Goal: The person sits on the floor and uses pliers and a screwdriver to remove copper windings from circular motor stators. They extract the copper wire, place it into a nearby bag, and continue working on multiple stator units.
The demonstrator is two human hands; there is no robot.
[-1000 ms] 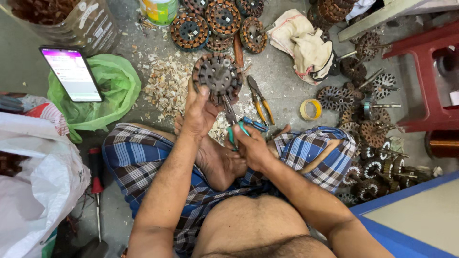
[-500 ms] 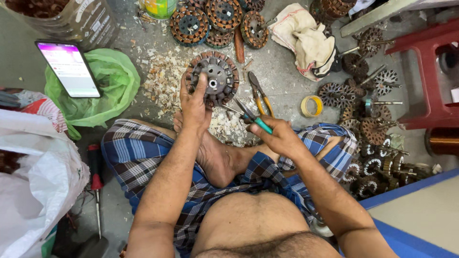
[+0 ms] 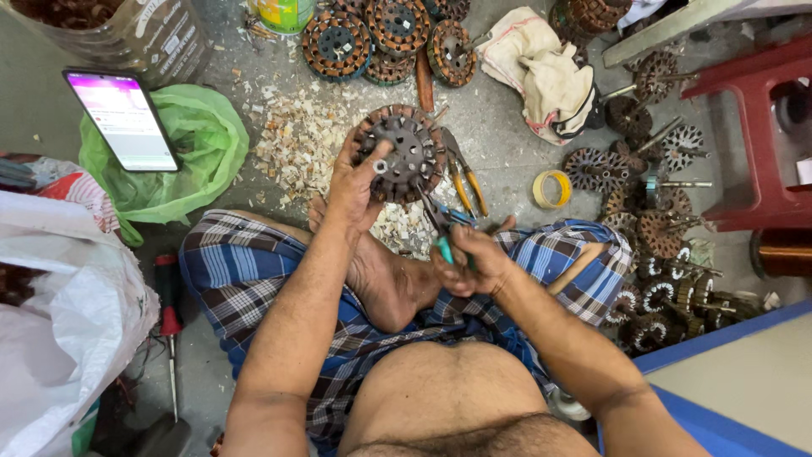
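Left hand [image 3: 355, 182]: one, clamped on the rim of the stator [image 3: 399, 154], thumb across its face. Stator: one, round, dark metal, slotted rim with copper-coloured windings, ring of holes round a central hub; held tilted above the floor [image 3: 507, 152], just ahead of the crossed legs.

Right hand [image 3: 469, 262]: one, closed round the green-handled pliers [image 3: 440, 228], whose tip points at the stator's lower edge.

Orange-handled pliers [image 3: 465, 182]: one pair, lying on the floor just right of the stator.

Further stators [image 3: 385, 34]: four counted, stacked beyond the left hand.

Tape roll [image 3: 551, 189]: one, yellow, ring-shaped, right of the pliers.

Paper scraps [image 3: 296, 140]: loose pale heap, uncounted, left of the stator.

Phone [image 3: 123, 118]: one, screen lit, propped on a green plastic bag [image 3: 199, 152].

Screwdriver [image 3: 169, 326]: one, red-handled, left of the left arm.
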